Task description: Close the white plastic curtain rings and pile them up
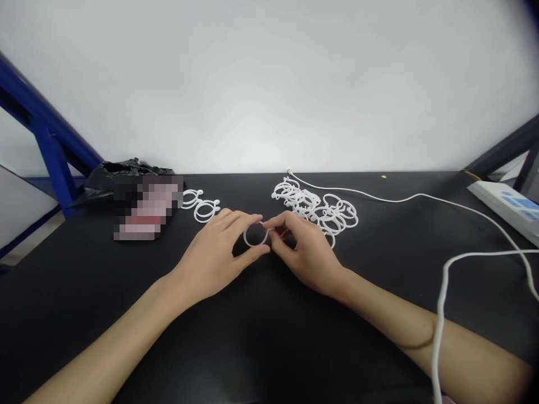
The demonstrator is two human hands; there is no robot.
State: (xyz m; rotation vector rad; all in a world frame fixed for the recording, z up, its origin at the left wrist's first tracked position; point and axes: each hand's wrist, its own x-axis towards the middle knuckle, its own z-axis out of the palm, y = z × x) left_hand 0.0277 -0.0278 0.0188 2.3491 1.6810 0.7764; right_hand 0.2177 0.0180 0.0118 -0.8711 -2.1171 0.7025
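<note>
A white plastic ring [255, 246], which looks like a shower curtain ring, is held between my two hands just above the black table. My left hand [213, 247] curves around its left side, fingers at the top and thumb at the bottom edge. At the ring's right side, the thumb and index finger of my right hand [309, 252] pinch its end. Beyond my right hand lies a loose pile of similar white rings [306, 197], partly hidden by that hand. Two or so more rings [205, 219] lie past my left hand.
At the back left are a black plastic bag [99, 182] and a pixelated pinkish item [147, 207]. A white cable [391, 200] runs across the right side, and another strand [440, 308] crosses before my right forearm. A white device [509, 207] stands far right. Behind is a white wall [261, 84].
</note>
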